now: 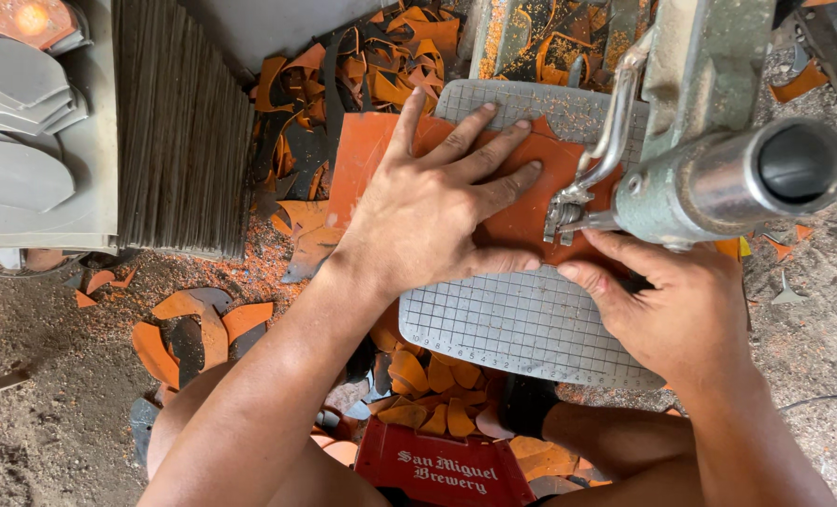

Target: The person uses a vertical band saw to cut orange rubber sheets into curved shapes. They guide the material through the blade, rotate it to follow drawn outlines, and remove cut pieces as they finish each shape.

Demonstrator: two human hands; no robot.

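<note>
Sitting low over the work, bare knees at frame bottom, a red crate (442,469) between them. Orange and black scraps (432,390) piled just past the crate, more scattered on the dirt floor (43,413) to the left.

Right hand (667,314) rests on the right edge of a grey gridded plate (512,324), thumb tip on the plate beside the orange sheet (531,207); grip loosely curled, fingers tucked under the machine side, so cannot tell if they pinch anything.

Left hand (437,211) lies flat on the sheet, grip spread wide, fingers fanned and pressing down, fingertips pointing toward the cutter. Nothing pinched.

Sheet sits on top of the plate, overhanging its left edge, right part reaching under the metal cutter head (568,211). Head touches the sheet close to both thumbs. Grey-green machine arm (719,178) with a round tube end runs off to the right above the plate.

Farther out: heap of orange and black offcuts (390,66) beyond the plate. Upper left, a stack of dark sheets on edge (184,122), and beside it grey sole-shaped cutouts (19,122) stacked flat.
</note>
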